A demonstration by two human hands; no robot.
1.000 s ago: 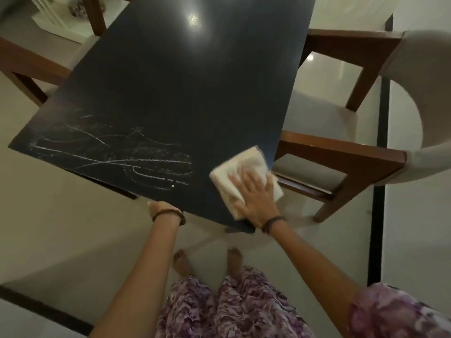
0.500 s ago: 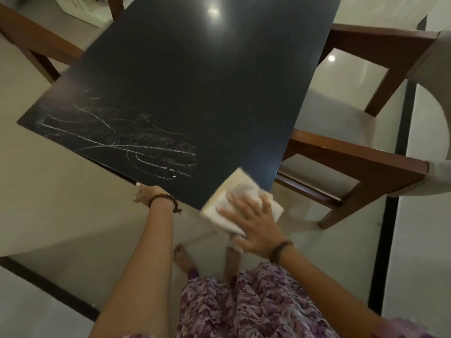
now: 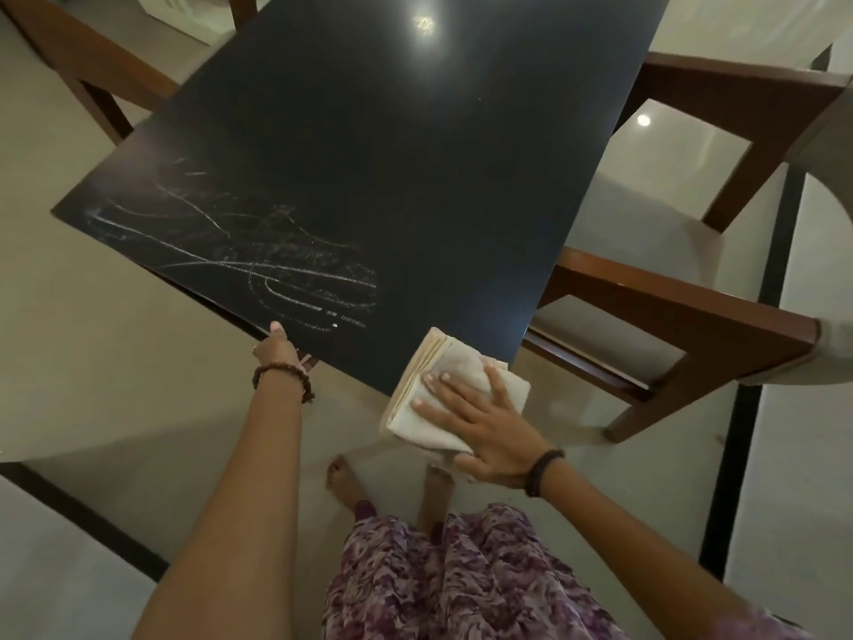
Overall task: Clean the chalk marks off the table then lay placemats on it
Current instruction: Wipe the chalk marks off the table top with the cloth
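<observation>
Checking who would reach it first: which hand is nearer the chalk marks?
Left. The left hand grips the table edge just below the chalk marks; the right hand presses the cloth at the near corner, farther right.

Glossy dark table, soft cloth, wooden chair.

No readable text, only illegible chalk marks on the table
</observation>
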